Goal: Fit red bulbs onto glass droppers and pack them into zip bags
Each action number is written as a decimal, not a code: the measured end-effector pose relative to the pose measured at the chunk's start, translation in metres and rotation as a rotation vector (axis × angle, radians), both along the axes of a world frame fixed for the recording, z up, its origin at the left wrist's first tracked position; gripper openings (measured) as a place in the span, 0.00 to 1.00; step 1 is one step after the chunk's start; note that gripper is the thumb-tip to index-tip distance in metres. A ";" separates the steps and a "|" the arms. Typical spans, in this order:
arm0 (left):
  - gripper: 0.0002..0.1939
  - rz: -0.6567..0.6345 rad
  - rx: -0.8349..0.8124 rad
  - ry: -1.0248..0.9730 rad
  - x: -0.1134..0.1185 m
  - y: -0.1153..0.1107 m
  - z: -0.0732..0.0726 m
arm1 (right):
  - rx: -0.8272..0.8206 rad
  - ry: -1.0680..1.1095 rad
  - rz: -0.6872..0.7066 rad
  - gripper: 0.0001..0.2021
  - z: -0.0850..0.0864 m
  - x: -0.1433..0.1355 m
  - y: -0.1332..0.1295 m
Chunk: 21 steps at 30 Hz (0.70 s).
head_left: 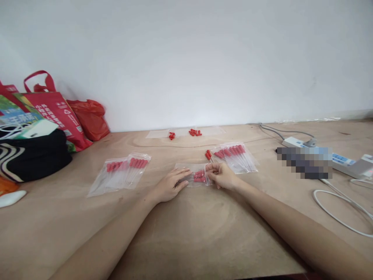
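A clear zip-lock bag [190,183] lies flat on the wooden table in front of me, with several red-bulbed pieces [199,175] inside that look like droppers. My left hand [171,184] rests on the bag's left end, its fingers stretched out and nothing gripped. At the right end, my right hand [220,175] pinches the edge of the bag between thumb and fingers. Just beyond that hand lie loose red-tipped droppers [208,154] with thin shafts, beside a group of filled clear bags [240,163]. What lies under my left palm is hidden.
More filled clear bags [109,179] lie to the left. Near the wall, small red pieces [194,132] sit by flat clear plastic [157,133]. Shopping bags [62,112] and a black pouch [43,155] stand at left; a power strip [344,160] and cables [329,209] occupy the right.
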<state>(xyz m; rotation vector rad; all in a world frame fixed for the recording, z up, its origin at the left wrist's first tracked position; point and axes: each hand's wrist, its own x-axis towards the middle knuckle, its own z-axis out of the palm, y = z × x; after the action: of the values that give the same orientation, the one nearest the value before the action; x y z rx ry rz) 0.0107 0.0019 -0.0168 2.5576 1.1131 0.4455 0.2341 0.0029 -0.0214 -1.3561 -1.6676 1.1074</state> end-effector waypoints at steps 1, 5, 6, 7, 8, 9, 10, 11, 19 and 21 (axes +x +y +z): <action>0.19 0.001 0.004 -0.008 0.000 0.000 0.000 | 0.073 -0.083 -0.052 0.04 0.002 0.002 0.004; 0.19 0.007 0.027 -0.031 0.000 -0.002 0.000 | 0.253 -0.463 -0.330 0.06 0.011 0.011 0.030; 0.19 0.008 0.036 -0.042 0.000 -0.002 0.000 | 0.220 -0.543 -0.358 0.09 0.013 0.012 0.037; 0.18 0.007 0.045 -0.056 -0.001 -0.002 0.001 | 0.170 -0.608 -0.368 0.12 0.014 0.013 0.043; 0.18 0.002 0.052 -0.070 -0.001 -0.003 0.001 | 0.124 -0.659 -0.369 0.14 0.015 0.013 0.049; 0.17 -0.008 0.058 -0.084 -0.002 -0.003 0.001 | 0.086 -0.695 -0.362 0.15 0.015 0.012 0.053; 0.17 -0.020 0.060 -0.094 -0.003 -0.003 0.001 | 0.055 -0.719 -0.356 0.15 0.015 0.011 0.056; 0.16 -0.031 0.060 -0.100 -0.004 -0.003 0.001 | 0.031 -0.729 -0.352 0.15 0.015 0.009 0.058; 0.16 -0.027 0.050 -0.096 -0.006 -0.003 0.001 | 0.036 -0.637 -0.348 0.14 0.016 0.014 0.057; 0.17 -0.011 0.041 -0.080 -0.005 -0.004 0.001 | 0.090 -0.562 -0.373 0.17 0.019 0.020 0.051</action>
<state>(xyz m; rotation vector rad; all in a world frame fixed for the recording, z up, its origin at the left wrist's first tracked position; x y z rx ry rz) 0.0061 -0.0026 -0.0160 2.5552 1.0725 0.5681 0.2543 0.0541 -0.0026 -1.9395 -1.7045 0.4501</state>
